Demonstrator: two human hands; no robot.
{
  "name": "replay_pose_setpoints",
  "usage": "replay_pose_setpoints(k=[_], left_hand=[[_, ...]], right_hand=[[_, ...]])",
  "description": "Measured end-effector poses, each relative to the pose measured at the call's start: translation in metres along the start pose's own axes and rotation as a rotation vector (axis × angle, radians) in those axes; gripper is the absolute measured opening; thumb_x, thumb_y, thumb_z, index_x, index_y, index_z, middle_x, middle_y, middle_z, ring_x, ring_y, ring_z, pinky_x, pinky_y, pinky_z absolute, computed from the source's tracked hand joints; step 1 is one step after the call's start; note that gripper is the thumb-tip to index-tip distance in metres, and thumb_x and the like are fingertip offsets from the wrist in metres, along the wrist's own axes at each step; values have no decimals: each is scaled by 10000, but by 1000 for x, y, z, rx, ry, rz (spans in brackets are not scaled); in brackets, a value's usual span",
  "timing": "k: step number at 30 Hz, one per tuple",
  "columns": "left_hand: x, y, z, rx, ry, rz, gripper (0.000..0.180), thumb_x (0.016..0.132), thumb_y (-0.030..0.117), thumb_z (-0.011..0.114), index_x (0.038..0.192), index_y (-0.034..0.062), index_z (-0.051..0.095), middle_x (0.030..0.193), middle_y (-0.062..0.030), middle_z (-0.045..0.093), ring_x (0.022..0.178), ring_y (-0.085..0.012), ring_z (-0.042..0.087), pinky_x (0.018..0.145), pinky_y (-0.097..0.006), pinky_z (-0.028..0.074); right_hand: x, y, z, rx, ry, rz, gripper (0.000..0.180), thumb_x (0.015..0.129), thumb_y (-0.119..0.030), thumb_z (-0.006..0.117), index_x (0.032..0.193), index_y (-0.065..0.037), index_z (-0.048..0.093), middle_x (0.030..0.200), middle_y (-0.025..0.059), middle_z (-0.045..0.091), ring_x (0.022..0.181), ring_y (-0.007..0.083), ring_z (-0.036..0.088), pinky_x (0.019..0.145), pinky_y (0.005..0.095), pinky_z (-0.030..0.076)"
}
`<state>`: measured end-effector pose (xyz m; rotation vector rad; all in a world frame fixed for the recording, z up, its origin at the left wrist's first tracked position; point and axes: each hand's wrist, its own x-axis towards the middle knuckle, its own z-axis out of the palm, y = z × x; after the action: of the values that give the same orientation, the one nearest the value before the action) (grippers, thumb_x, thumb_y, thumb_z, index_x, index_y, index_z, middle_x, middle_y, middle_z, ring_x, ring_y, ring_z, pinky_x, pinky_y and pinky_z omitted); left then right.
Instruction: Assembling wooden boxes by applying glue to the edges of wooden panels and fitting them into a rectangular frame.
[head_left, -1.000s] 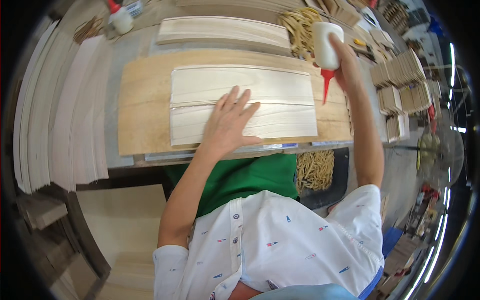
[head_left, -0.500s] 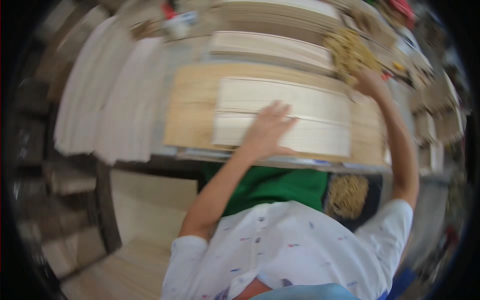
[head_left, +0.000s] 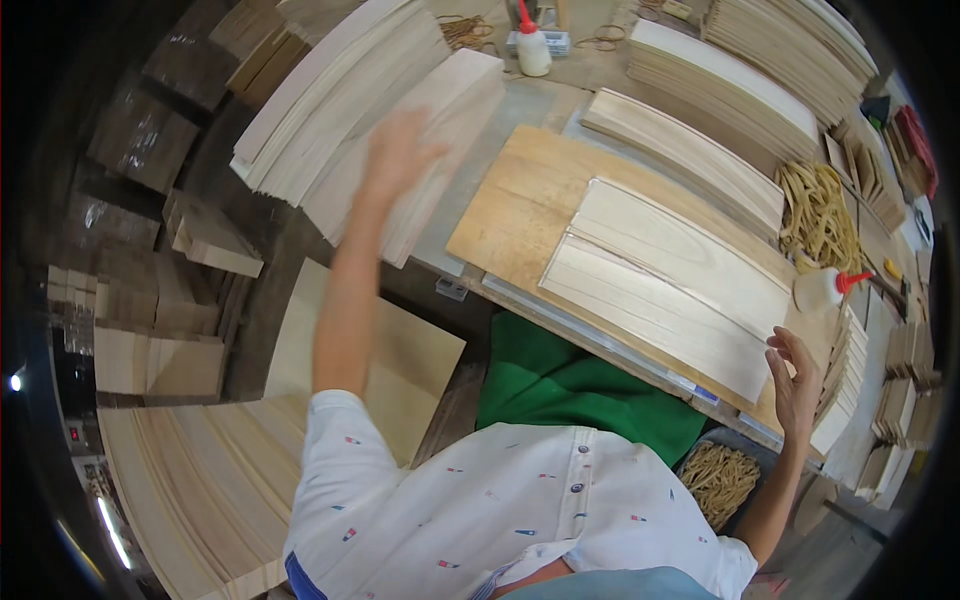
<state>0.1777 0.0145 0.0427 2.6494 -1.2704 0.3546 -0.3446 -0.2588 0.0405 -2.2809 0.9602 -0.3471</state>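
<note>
Two thin pale wooden boards [head_left: 665,285] lie edge to edge on a larger tan plywood sheet [head_left: 510,215], a narrow line between them. My right hand [head_left: 793,385] is beside their right end, fingers curled but apart, with nothing in it. Just beyond that hand is a white bottle [head_left: 818,290] with a red nozzle, tilted to the right. My left hand [head_left: 398,155], slightly blurred, is stretched over a stack of pale boards [head_left: 440,130] at the left. Its thumb stands out from the fingers and I see nothing held; whether it touches the stack I cannot tell.
A taller stack of boards [head_left: 340,95] stands farther left. Behind the plywood are more board stacks [head_left: 720,90] and a bundle of yellowish bands [head_left: 815,210]. Another red-tipped bottle [head_left: 533,52] stands at the back. A container of bands [head_left: 720,485] sits below the table edge.
My left hand has left the two boards for the stack at the left. My right hand has come back from near the bands to the boards' right end. The view has turned left.
</note>
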Motion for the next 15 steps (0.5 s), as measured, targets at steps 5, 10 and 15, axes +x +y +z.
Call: replay_pose_setpoints(k=[5, 10, 15], left_hand=[[8, -74, 1, -190, -103, -127, 794, 762, 459, 719, 1328, -54, 500, 1359, -283, 489, 1279, -376, 465, 1073, -426, 355], [10, -68, -10, -307, -175, -239, 795, 767, 427, 721, 1360, -45, 479, 1375, -271, 486, 1313, -341, 448, 1078, -376, 345], [8, -53, -36, -281, -90, -250, 551, 858, 365, 651, 1278, 15, 586, 1234, -233, 607, 1189, -330, 557, 995, -375, 417]], right_hand=[[-7, 6, 8, 165, 17, 29, 296, 881, -95, 641, 1157, 12, 622, 1027, 133, 678, 942, 228, 628, 865, 320, 478], [-8, 0, 9, 140, -2, -45, 305, 877, -103, 646, 1158, 11, 616, 1014, 137, 679, 919, 235, 633, 847, 326, 484], [-11, 1, 8, 158, 20, -58, 293, 888, -120, 640, 1151, 8, 620, 1001, 136, 682, 897, 238, 636, 829, 331, 492]])
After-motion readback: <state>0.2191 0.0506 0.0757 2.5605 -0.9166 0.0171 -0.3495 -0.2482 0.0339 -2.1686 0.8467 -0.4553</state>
